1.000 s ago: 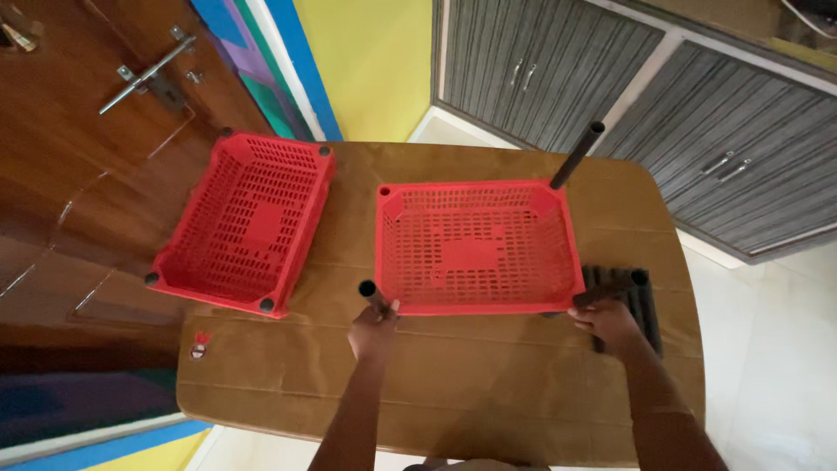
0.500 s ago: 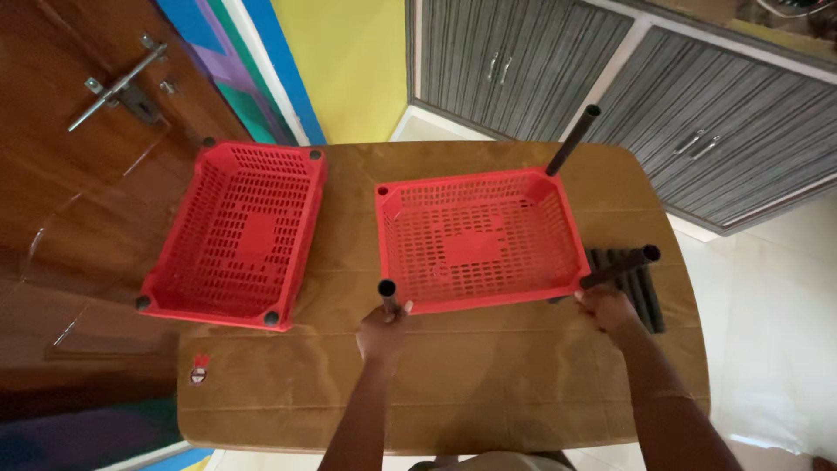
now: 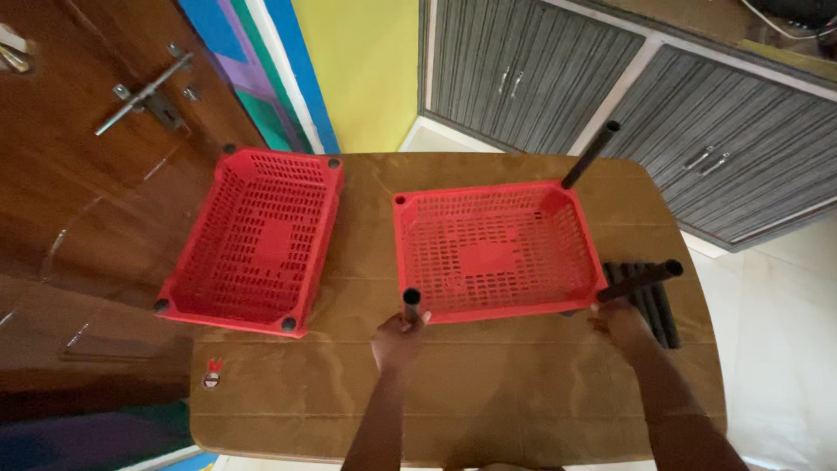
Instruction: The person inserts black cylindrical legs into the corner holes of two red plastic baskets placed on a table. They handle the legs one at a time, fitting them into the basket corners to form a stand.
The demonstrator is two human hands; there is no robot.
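Since a moment ago our right hand (image 3: 621, 321) has lifted a black tube (image 3: 641, 281) off the pile (image 3: 656, 301). Fingers stay clamped on it, while our left hand (image 3: 398, 338) grips another tube (image 3: 411, 305) at the near corner of the red basket (image 3: 493, 249). One tube (image 3: 590, 154) stands at the far right corner; two corners look unfilled. A second basket (image 3: 257, 240) lies left, apart.

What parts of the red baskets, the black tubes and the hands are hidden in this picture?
All in the head view:
- Bottom end of the tube in the left hand: the fingers wrap it.
- Bottom end of the tube in the right hand: hidden behind the middle basket corner.
- Foot of the far corner tube: basket rim covers it.
- Spare tubes on the table: partly covered, so count unclear.
- Underside of the left basket.
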